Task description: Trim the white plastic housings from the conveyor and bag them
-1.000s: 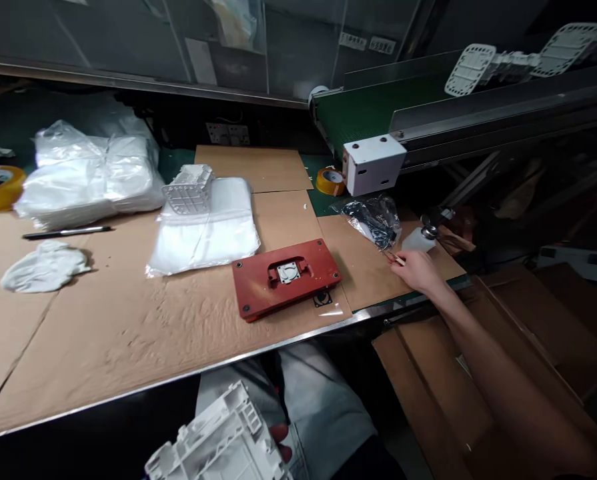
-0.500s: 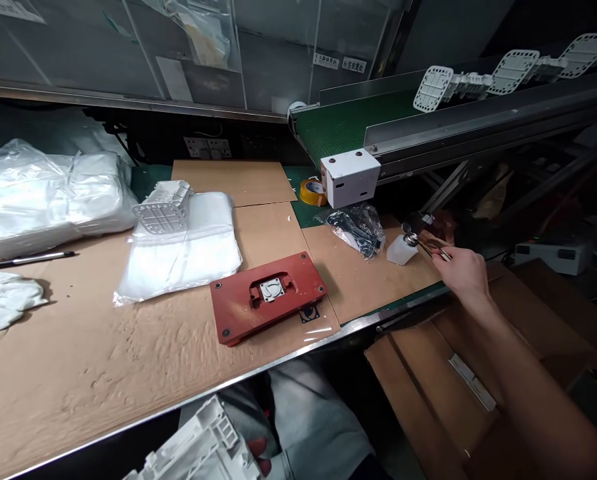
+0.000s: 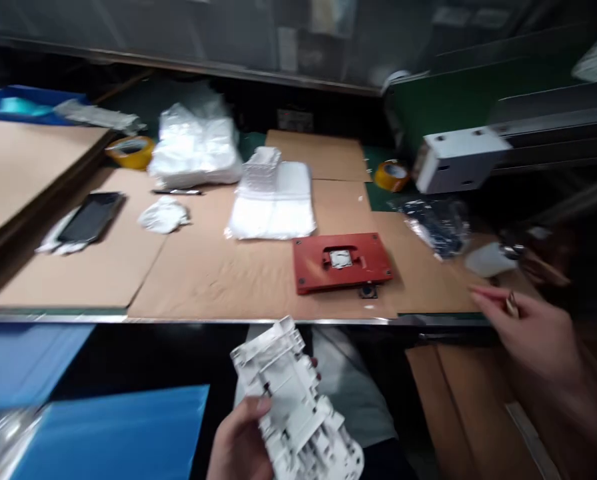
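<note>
My left hand (image 3: 241, 437) is closed around a white plastic housing (image 3: 298, 400), gripping its left edge with the thumb on top. The housing is tilted in front of the table edge, with its ribbed inner side facing up. At the right, my right hand (image 3: 538, 340) is closed on a slim brass-coloured tool (image 3: 512, 305); motion blur hides its kind. Just beyond that hand is a small white bottle (image 3: 489, 259) with a metal top. A red fixture block (image 3: 311, 267) lies on the table, a small whitish square part (image 3: 340, 259) seated in its recess.
White plastic bags (image 3: 288, 217) carry another white part (image 3: 261, 170). Yellow tape (image 3: 391, 176), a bag of dark pieces (image 3: 441, 223) and a white bracket (image 3: 465, 157) stand by the green conveyor (image 3: 448, 103). A phone (image 3: 91, 218) lies left. Blue sheets (image 3: 118, 433) and cardboard (image 3: 443, 407) are below the table.
The view has swung left. My right hand has drawn back from the bottle with the slim tool. The housing in my left hand has come up further into view.
</note>
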`<control>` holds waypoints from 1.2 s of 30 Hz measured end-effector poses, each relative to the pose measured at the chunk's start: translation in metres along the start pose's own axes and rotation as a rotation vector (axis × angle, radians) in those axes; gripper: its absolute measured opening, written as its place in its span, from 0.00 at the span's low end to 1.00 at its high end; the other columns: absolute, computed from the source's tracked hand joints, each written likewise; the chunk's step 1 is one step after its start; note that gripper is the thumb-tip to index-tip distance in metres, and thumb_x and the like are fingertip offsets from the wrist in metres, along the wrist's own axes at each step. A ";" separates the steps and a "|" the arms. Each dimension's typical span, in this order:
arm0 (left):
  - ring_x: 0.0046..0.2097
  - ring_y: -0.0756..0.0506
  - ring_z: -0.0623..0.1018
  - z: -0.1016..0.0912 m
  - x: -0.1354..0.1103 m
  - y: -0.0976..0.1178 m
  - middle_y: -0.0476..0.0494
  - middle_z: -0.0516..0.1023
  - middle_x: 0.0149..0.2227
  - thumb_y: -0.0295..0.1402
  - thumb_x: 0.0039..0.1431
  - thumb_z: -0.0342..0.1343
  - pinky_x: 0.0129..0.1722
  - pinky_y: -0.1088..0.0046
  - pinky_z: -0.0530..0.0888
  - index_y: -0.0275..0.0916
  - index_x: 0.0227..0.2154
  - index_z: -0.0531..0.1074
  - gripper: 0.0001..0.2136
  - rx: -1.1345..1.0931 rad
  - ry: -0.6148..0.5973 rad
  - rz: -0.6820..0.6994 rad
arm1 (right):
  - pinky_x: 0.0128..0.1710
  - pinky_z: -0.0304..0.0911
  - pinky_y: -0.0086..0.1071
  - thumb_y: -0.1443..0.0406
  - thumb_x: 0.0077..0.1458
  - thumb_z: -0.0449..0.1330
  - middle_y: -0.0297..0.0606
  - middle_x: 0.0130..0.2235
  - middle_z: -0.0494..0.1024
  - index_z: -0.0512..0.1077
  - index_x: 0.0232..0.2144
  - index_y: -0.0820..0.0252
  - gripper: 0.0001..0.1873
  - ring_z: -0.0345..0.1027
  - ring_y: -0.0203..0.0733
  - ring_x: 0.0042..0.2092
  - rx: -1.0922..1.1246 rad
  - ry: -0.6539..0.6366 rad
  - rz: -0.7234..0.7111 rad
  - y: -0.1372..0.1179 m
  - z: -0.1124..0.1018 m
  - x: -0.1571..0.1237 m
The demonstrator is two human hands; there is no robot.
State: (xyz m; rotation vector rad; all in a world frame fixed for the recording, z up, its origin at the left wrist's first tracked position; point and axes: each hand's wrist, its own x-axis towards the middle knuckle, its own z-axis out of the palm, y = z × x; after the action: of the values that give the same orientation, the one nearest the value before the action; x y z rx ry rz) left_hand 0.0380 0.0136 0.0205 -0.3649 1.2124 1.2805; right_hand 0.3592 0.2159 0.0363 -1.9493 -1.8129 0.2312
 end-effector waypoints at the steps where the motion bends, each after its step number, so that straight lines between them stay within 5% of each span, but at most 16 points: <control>1: 0.46 0.26 0.81 -0.002 0.002 -0.001 0.37 0.84 0.39 0.31 0.41 0.64 0.45 0.49 0.78 0.36 0.51 0.76 0.28 -0.049 0.009 -0.007 | 0.29 0.67 0.32 0.52 0.54 0.64 0.37 0.33 0.84 0.83 0.40 0.56 0.18 0.74 0.43 0.30 0.117 -0.075 -0.068 -0.017 0.007 -0.022; 5: 0.47 0.29 0.81 -0.012 0.007 -0.004 0.36 0.84 0.41 0.29 0.38 0.61 0.50 0.51 0.76 0.33 0.54 0.73 0.32 -0.178 -0.122 0.001 | 0.26 0.69 0.23 0.59 0.55 0.66 0.29 0.31 0.83 0.83 0.39 0.49 0.09 0.75 0.35 0.27 0.414 -0.341 -0.351 -0.082 0.026 -0.098; 7: 0.46 0.31 0.81 -0.018 0.005 -0.008 0.37 0.83 0.42 0.29 0.39 0.61 0.48 0.54 0.76 0.34 0.53 0.73 0.31 -0.155 -0.092 0.049 | 0.28 0.69 0.21 0.64 0.57 0.65 0.28 0.32 0.84 0.82 0.40 0.49 0.09 0.77 0.34 0.29 0.512 -0.422 -0.456 -0.108 0.033 -0.117; 14: 0.46 0.36 0.77 -0.030 -0.001 -0.022 0.41 0.81 0.42 0.31 0.43 0.61 0.45 0.62 0.73 0.38 0.49 0.74 0.26 0.058 -0.022 0.179 | 0.33 0.71 0.20 0.70 0.60 0.62 0.32 0.40 0.85 0.81 0.44 0.53 0.12 0.79 0.33 0.34 0.658 -0.555 -0.518 -0.144 0.054 -0.129; 21: 0.46 0.37 0.72 -0.046 0.010 -0.021 0.41 0.77 0.42 0.35 0.48 0.62 0.45 0.63 0.69 0.39 0.47 0.75 0.21 0.327 -0.097 0.363 | 0.31 0.72 0.22 0.68 0.61 0.62 0.32 0.38 0.86 0.82 0.42 0.52 0.11 0.81 0.37 0.37 0.592 -0.668 -0.496 -0.138 0.052 -0.123; 30: 0.47 0.35 0.73 -0.042 0.011 -0.015 0.39 0.79 0.41 0.33 0.41 0.67 0.48 0.63 0.69 0.38 0.42 0.78 0.21 0.311 -0.056 0.470 | 0.30 0.73 0.29 0.59 0.59 0.63 0.31 0.35 0.85 0.82 0.40 0.47 0.09 0.79 0.42 0.32 0.500 -0.600 -0.458 -0.111 0.049 -0.121; 32: 0.46 0.34 0.73 -0.043 0.008 -0.013 0.39 0.79 0.41 0.32 0.40 0.68 0.47 0.63 0.70 0.37 0.41 0.78 0.21 0.303 -0.041 0.488 | 0.28 0.72 0.33 0.55 0.58 0.63 0.32 0.31 0.83 0.80 0.42 0.44 0.11 0.77 0.42 0.28 0.419 -0.476 -0.355 -0.086 0.049 -0.107; 35: 0.43 0.35 0.74 -0.039 0.002 -0.010 0.41 0.78 0.35 0.34 0.41 0.68 0.43 0.63 0.71 0.37 0.42 0.78 0.21 0.309 -0.089 0.489 | 0.32 0.73 0.41 0.50 0.59 0.60 0.37 0.31 0.79 0.76 0.47 0.44 0.16 0.75 0.49 0.30 0.310 -0.126 -0.113 -0.040 0.057 -0.066; 36: 0.42 0.35 0.75 -0.036 0.000 -0.009 0.41 0.78 0.34 0.34 0.41 0.69 0.43 0.62 0.71 0.37 0.44 0.78 0.22 0.309 -0.103 0.493 | 0.33 0.72 0.43 0.49 0.61 0.57 0.40 0.33 0.79 0.73 0.50 0.45 0.18 0.76 0.51 0.31 0.247 -0.117 -0.070 -0.026 0.062 -0.048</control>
State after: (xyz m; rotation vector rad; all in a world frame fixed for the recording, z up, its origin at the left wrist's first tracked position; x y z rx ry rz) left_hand 0.0285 -0.0179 0.0022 0.2391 1.4366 1.4726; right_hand 0.3036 0.1835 -0.0156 -1.7294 -1.8246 0.5295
